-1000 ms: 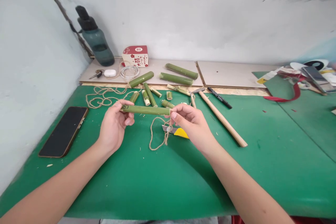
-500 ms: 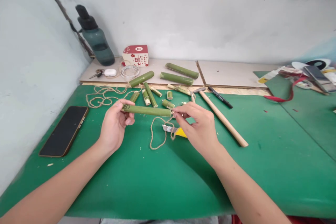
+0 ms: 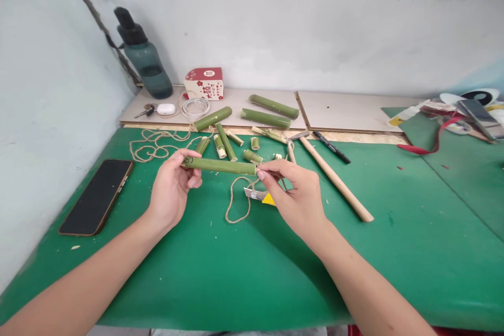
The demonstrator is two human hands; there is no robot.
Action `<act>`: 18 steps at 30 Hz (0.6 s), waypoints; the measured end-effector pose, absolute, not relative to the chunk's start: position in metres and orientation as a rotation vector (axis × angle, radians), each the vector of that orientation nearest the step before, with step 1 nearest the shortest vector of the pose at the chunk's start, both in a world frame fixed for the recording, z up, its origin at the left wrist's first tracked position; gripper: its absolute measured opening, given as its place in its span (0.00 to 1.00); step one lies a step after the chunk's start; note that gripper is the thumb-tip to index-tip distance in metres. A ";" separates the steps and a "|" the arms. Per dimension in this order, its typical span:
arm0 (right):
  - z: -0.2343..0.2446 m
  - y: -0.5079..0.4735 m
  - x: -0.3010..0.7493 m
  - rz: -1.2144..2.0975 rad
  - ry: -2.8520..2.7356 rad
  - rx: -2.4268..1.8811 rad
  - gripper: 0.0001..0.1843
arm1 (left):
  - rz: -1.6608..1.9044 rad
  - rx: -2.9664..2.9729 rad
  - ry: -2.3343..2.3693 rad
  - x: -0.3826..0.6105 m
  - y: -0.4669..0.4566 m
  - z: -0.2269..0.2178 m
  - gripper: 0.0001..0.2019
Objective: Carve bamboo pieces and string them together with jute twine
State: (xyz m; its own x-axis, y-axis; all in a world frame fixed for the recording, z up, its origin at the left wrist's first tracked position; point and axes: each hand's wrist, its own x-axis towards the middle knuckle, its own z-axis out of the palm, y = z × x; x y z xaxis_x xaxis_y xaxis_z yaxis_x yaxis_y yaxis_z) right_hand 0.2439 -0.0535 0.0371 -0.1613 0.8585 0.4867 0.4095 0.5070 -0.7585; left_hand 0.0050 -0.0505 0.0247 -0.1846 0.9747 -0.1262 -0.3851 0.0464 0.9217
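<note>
My left hand (image 3: 171,186) grips the left end of a green bamboo tube (image 3: 220,166), held nearly level above the table. Black marks show on the tube near my fingers. At the tube's right end my right hand (image 3: 293,186) pinches a thin jute string (image 3: 238,220); its loop hangs down to the table. Whether the string passes inside the tube is hidden by the fingertips. A yellow utility knife (image 3: 268,199) lies below the right hand with its blade out. Behind the tube lie several short bamboo pieces (image 3: 252,156).
A phone (image 3: 97,197) lies at left on the green table (image 3: 197,283). A hammer (image 3: 334,178) and black marker (image 3: 331,147) lie right of the hands. Farther back are longer bamboo tubes (image 3: 265,118), a bottle (image 3: 147,65), a small box (image 3: 203,86) and tangled string (image 3: 151,147).
My right hand has shifted slightly, its fingertips now closer against the tube's end, and the hanging string loop has changed shape. My left hand and the tube stay nearly still.
</note>
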 end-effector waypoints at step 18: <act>0.037 -0.054 0.238 0.822 -1.575 -1.046 0.06 | 1.445 0.720 1.130 0.008 -0.049 0.019 0.11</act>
State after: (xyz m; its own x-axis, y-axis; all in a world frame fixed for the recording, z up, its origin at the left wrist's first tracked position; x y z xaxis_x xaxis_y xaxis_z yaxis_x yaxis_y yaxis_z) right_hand 0.2382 -0.0537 0.0368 -0.0928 0.9218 0.3763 0.2188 0.3876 -0.8955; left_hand 0.0075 -0.0488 0.0186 -0.2035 0.9666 -0.1558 -0.3845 0.0674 0.9207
